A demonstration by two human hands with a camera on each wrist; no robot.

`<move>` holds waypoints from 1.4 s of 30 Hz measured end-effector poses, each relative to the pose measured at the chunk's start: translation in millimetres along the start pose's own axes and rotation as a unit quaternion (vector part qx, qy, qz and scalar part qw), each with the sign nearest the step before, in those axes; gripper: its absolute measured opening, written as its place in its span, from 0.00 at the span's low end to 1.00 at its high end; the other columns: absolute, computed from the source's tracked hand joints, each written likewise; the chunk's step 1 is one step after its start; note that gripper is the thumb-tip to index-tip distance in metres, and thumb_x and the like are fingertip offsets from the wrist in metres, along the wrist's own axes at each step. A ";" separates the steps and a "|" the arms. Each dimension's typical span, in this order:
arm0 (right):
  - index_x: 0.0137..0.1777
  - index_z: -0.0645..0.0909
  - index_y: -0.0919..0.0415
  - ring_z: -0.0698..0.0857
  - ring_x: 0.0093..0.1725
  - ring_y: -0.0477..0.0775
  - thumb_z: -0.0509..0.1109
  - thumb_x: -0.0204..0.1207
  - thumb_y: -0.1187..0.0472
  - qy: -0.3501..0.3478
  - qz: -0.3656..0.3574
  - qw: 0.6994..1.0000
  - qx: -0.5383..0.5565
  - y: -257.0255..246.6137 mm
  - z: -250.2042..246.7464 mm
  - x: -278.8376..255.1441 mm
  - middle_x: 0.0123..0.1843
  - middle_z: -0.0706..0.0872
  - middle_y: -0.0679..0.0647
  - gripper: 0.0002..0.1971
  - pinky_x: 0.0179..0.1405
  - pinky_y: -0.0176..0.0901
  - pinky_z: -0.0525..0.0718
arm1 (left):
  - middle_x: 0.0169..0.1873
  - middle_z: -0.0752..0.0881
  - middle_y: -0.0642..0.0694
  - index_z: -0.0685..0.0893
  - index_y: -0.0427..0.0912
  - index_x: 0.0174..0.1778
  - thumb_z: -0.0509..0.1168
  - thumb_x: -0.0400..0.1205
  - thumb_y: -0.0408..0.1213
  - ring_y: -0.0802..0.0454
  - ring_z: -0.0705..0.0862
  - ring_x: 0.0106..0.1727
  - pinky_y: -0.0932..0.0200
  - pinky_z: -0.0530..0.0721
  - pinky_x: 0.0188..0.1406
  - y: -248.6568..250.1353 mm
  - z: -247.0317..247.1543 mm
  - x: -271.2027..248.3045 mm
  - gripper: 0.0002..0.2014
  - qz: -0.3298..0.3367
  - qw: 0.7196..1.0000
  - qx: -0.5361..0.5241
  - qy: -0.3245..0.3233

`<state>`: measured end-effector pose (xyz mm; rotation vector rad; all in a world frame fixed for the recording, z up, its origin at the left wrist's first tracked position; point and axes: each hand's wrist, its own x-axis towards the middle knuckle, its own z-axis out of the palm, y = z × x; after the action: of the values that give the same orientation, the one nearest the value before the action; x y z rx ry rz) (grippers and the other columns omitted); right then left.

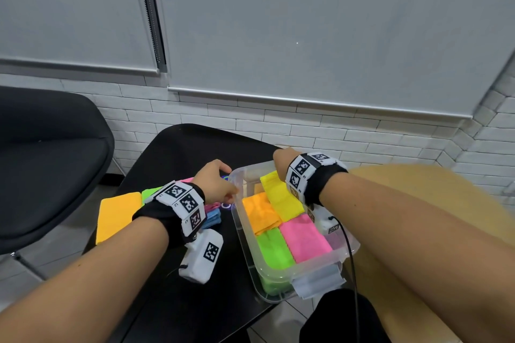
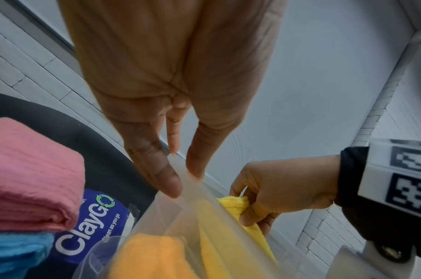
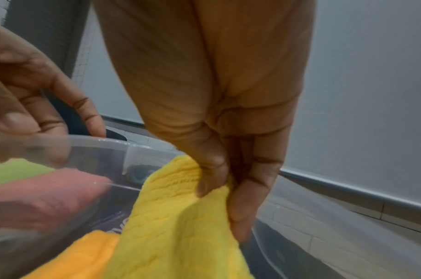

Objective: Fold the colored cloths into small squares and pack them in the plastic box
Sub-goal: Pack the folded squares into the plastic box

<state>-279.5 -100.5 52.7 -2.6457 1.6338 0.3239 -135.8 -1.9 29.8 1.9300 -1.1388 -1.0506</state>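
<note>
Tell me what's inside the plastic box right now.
Inside the plastic box lie folded orange, green and pink cloths. The right hand pinches a yellow cloth lying across them. Lower layers are mostly covered.

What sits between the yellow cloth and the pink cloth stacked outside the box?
The clear wall of the plastic box, pinched by the left hand; the left wrist view shows it.
</note>
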 end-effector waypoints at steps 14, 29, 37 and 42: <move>0.63 0.76 0.63 0.83 0.59 0.64 0.65 0.76 0.71 0.027 -0.056 0.994 -0.092 7.9 -4.7 -15.6 0.59 0.81 0.60 0.15 0.47 0.50 0.80 | 0.48 0.86 0.31 0.74 0.44 0.59 0.71 0.74 0.23 0.44 0.88 0.35 0.47 0.90 0.46 -6.7 5.0 0.3 0.22 0.021 0.999 -0.020 0.017; 0.72 0.77 0.55 0.82 0.64 0.59 0.69 0.72 0.72 -0.076 -0.190 0.969 -0.139 9.2 3.8 -10.9 0.66 0.83 0.56 0.28 0.59 0.47 0.82 | 0.48 0.86 0.31 0.74 0.42 0.60 0.72 0.74 0.25 0.46 0.88 0.32 0.48 0.90 0.47 -8.3 1.3 -2.0 0.22 0.030 0.999 -0.028 0.009; 0.72 0.75 0.69 0.81 0.68 0.59 0.68 0.78 0.68 -0.167 -0.140 0.969 -0.115 2.6 13.5 5.8 0.69 0.81 0.62 0.21 0.69 0.51 0.78 | 0.43 0.88 0.26 0.73 0.34 0.66 0.71 0.74 0.23 0.41 0.86 0.35 0.40 0.87 0.54 -10.4 0.5 2.0 0.25 0.014 0.999 -0.045 -0.009; 0.71 0.77 0.68 0.81 0.68 0.59 0.70 0.78 0.66 -0.186 -0.134 0.966 -0.121 0.2 30.1 8.1 0.69 0.82 0.62 0.21 0.68 0.49 0.78 | 0.41 0.88 0.26 0.80 0.32 0.56 0.70 0.75 0.22 0.45 0.85 0.32 0.44 0.87 0.51 -10.8 -0.9 2.2 0.14 0.024 0.999 -0.032 -0.017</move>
<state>-281.2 -104.1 21.8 -2.7034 1.1743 0.9943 -130.3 0.7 20.5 1.8332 -1.1508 -1.0860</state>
